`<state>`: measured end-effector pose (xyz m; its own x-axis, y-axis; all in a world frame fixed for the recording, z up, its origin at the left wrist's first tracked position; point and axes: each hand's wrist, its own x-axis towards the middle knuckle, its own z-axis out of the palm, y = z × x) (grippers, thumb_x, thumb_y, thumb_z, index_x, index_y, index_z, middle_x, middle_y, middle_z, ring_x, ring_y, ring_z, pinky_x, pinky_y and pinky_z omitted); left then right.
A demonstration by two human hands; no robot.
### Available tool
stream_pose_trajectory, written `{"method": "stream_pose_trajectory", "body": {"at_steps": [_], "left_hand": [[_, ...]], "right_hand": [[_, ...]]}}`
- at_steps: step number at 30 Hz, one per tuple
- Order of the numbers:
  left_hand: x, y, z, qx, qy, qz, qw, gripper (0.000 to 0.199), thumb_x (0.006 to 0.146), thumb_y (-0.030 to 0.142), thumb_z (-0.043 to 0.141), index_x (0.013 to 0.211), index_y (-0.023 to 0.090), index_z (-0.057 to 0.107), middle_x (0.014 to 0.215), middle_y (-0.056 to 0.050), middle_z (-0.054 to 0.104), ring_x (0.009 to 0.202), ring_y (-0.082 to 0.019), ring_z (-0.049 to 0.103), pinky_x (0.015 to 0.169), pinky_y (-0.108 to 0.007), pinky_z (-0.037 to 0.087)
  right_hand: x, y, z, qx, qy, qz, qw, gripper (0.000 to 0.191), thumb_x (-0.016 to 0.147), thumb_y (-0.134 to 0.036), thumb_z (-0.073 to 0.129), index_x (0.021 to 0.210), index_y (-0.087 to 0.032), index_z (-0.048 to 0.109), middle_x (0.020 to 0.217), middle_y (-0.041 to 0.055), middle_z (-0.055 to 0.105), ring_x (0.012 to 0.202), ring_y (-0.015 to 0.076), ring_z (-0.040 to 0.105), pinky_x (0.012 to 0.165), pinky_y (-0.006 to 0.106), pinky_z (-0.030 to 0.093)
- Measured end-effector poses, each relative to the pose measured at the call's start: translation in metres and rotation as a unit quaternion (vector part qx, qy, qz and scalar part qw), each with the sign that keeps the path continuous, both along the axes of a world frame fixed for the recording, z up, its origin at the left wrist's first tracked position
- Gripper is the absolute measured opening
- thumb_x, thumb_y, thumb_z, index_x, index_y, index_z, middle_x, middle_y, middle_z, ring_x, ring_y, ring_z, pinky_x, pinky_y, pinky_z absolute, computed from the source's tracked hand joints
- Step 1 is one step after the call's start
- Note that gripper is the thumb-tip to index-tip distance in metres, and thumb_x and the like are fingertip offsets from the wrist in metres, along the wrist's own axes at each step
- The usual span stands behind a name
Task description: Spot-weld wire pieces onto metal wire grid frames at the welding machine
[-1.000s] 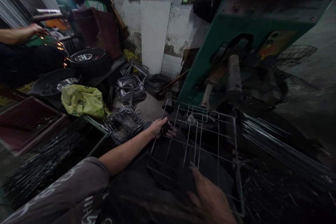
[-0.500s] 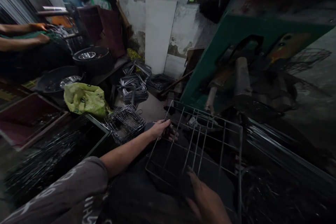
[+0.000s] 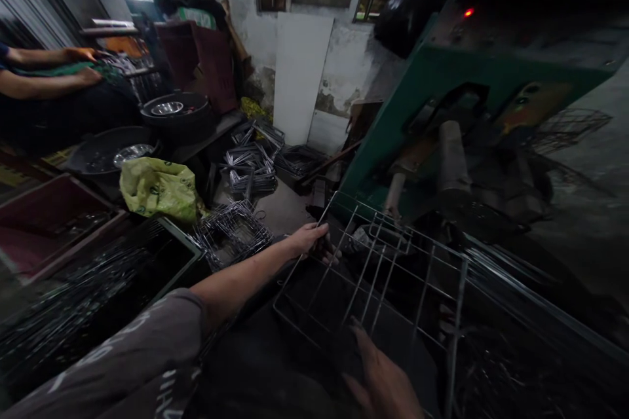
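A shiny wire rack, a grid of thin rods with raised sides, lies over my lap in front of a green machine. My left hand grips the rack's left edge, arm stretched forward. Low in the view, my right hand rests against the rack's near side; its fingers point up along the rods, and whether they close on a rod is too dark to tell. The rack's far right corner reaches toward the machine's cylinder.
A pile of wire racks and more wire frames lie left of my hand. A yellow-green plastic bag, black basins and a dark crate of rods stand at left. Another person's arms work at far left.
The rack has tilted and shifted right, its far edge now nearer the machine. My left hand rose slightly with it. The other person's arms moved a little.
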<state>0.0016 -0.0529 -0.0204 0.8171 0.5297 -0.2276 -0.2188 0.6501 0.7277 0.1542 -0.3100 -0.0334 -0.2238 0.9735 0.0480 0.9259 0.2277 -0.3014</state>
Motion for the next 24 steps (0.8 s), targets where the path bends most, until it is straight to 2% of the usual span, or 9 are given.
{"method": "stream_pose_trajectory", "body": {"at_steps": [4, 10, 16, 24], "left_hand": [[0.007, 0.007, -0.004, 0.004, -0.009, 0.002, 1.0, 0.035, 0.083, 0.048, 0.054, 0.084, 0.015, 0.043, 0.068, -0.016, 0.069, 0.061, -0.029, 0.069, 0.05, -0.034, 0.053], [0.019, 0.019, -0.01, 0.006, -0.048, -0.004, 0.999, 0.039, 0.08, 0.051, 0.058, 0.084, 0.014, 0.045, 0.068, -0.016, 0.069, 0.06, -0.028, 0.069, 0.048, -0.032, 0.053], [0.03, 0.029, -0.012, 0.006, -0.053, -0.012, 0.998, 0.04, 0.079, 0.051, 0.058, 0.083, 0.014, 0.045, 0.071, -0.016, 0.07, 0.061, -0.028, 0.069, 0.049, -0.033, 0.053], [0.04, 0.034, -0.01, 0.009, -0.039, 0.003, 0.999, 0.038, 0.081, 0.05, 0.056, 0.08, 0.014, 0.045, 0.067, -0.014, 0.068, 0.059, -0.027, 0.069, 0.049, -0.032, 0.052]], "right_hand": [[0.002, 0.008, 0.005, -0.006, -0.008, -0.01, 1.0, 0.054, 0.075, -0.017, 0.05, 0.128, -0.005, 0.042, 0.125, 0.0192, 0.055, 0.105, 0.0226, 0.061, 0.083, 0.028, 0.054], [0.009, 0.021, 0.005, -0.01, -0.019, -0.04, 0.999, 0.059, 0.071, -0.017, 0.056, 0.129, -0.012, 0.044, 0.126, 0.0145, 0.055, 0.101, 0.024, 0.063, 0.078, 0.029, 0.055], [0.024, 0.031, 0.009, -0.019, -0.022, -0.029, 0.999, 0.056, 0.074, -0.02, 0.054, 0.129, -0.012, 0.044, 0.122, 0.0166, 0.058, 0.096, 0.025, 0.065, 0.075, 0.032, 0.056], [0.034, 0.035, -0.001, -0.01, -0.02, -0.046, 0.999, 0.059, 0.074, -0.02, 0.048, 0.131, -0.011, 0.036, 0.12, 0.0173, 0.06, 0.097, 0.024, 0.064, 0.076, 0.032, 0.055]]}}
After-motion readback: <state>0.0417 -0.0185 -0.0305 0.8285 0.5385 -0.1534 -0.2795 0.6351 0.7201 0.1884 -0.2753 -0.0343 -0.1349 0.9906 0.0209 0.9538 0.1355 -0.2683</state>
